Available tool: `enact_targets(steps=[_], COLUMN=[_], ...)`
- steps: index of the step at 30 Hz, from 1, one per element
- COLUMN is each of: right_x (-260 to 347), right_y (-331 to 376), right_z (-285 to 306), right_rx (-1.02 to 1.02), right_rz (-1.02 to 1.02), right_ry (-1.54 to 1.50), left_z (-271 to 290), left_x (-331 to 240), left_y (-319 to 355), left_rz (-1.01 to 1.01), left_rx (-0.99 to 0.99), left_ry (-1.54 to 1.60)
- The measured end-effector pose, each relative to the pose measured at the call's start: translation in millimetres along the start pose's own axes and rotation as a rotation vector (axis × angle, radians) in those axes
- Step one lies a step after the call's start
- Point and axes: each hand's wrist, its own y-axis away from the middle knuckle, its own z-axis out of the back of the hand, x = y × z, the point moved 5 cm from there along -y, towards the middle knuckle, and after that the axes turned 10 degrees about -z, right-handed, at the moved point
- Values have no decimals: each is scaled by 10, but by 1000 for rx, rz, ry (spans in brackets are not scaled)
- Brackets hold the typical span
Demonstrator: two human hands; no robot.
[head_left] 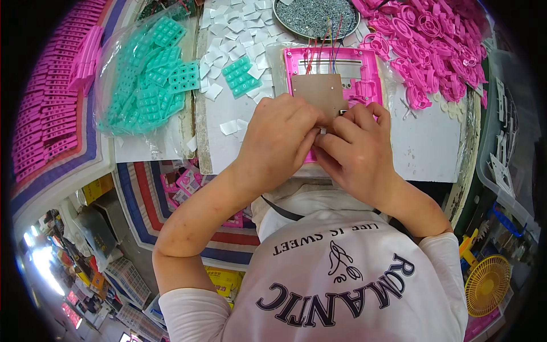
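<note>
A pink plastic casing lies on the worktable in front of me. Over its middle sits a brown circuit board, with thin red, white and dark wires running up from it. My left hand is closed at the board's lower left corner, its fingers curled under and out of sight. On the other side, my right hand pinches at the board's lower right edge. The fingertips of both hands nearly meet over the casing's lower part. Whatever they grip there is hidden by the fingers.
A metal bowl of small screws stands behind the casing. Pink plastic parts are heaped at right. Left are white paper-like squares, a teal keypad and a clear bag of teal keypads. Pink strips fill the far left.
</note>
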Motion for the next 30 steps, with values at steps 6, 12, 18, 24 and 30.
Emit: enact_targets(steps=[6,12,18,24,30], right_x=[-20,-83,-133,-17,32], right_y=[40,72,79,118,107], right_z=[11,105,77,39,0], right_rx=[111,137,107,187,293], right_rz=[75,75,73,37,59], right_ry=[-27,-139,-60,86,176], left_z=[-54,277,228,378,176], left_x=[24,246,-137,106,234], left_y=[45,169,477,363,79], left_rz=[-10,423,269,524,736], left_rx=[-39,-551,153,-213,-276], left_ry=[8,121,-49,373,770])
